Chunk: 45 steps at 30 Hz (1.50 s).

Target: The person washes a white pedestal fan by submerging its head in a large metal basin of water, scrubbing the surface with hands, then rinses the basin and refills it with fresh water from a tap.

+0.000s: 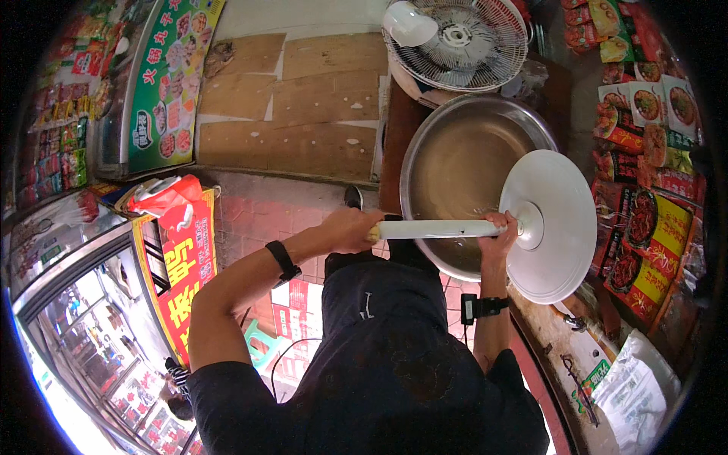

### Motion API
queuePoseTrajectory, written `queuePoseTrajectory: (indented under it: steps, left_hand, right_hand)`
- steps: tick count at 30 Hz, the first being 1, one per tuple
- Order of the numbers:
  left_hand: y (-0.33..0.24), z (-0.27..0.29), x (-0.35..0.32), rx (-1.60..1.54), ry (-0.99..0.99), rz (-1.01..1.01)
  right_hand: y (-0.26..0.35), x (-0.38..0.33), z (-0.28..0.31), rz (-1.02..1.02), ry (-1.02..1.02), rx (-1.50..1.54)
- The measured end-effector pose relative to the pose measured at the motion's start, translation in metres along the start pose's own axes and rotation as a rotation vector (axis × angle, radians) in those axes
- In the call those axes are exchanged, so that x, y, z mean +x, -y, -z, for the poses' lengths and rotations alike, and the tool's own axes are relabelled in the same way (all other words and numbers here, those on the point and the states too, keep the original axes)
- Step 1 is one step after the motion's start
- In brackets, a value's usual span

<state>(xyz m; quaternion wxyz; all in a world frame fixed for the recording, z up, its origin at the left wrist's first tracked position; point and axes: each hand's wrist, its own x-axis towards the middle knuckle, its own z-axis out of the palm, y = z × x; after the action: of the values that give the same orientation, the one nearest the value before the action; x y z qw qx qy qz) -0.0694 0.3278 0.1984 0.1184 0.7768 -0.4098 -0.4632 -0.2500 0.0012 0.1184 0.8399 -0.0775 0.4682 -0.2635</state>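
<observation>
Both my hands hold a white stand, seemingly a fan's, with a round base (565, 220) and a straight pole (432, 230). My right hand (500, 233) is closed around the pole close to the base. At the pole's other end, my left hand (350, 230) is closed on a small yellowish pad (374, 233), pressed to the pole; its kind is mostly hidden. The stand lies sideways across the near part of a wide metal basin (414, 163) holding murky water. Behind the basin are round fan grilles (485, 57) with a white plastic piece (409, 24) on top.
Food packets (644, 152) hang along the right side, above a ledge with a white plastic bag (637, 390). On the left stand a green picture sign (167, 91) and a red and yellow banner (186, 280). Cardboard (288, 144) covers a flat surface ahead. A green stool (260, 345) is low behind my left arm.
</observation>
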Motion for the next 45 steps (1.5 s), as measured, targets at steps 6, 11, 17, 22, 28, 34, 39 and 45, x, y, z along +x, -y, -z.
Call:
queuePoseTrajectory:
  steps: [6, 11, 17, 22, 28, 34, 39, 45]
  left_hand:
    - [-0.001, -0.013, -0.005, -0.104, -0.041, 0.012]
    - [0.018, -0.023, -0.014, -0.088, -0.038, -0.014]
    - [0.014, -0.038, -0.02, -0.156, -0.026, -0.07]
    - [0.016, -0.037, -0.018, -0.138, 0.031, 0.039]
    - [0.02, -0.035, -0.009, -0.081, -0.082, -0.052]
    - [0.017, -0.031, -0.002, -0.149, -0.014, -0.215]
    - [0.027, -0.029, -0.003, -0.044, 0.012, -0.037]
    - [0.017, -0.021, 0.001, 0.001, -0.001, -0.085]
  right_hand:
    - [-0.007, 0.002, 0.007, 0.046, 0.008, -0.12]
    - [-0.015, -0.009, 0.022, 0.092, 0.04, -0.162]
    - [-0.011, -0.005, 0.012, -0.005, -0.191, -0.101]
    - [-0.013, -0.014, 0.017, -0.01, 0.09, -0.11]
    - [-0.007, -0.018, 0.025, 0.019, 0.234, -0.049]
    - [-0.006, 0.006, 0.013, 0.033, 0.028, -0.072]
    - [-0.02, 0.003, 0.012, -0.03, -0.092, 0.001]
    - [-0.022, 0.0, 0.011, 0.054, 0.049, 0.053]
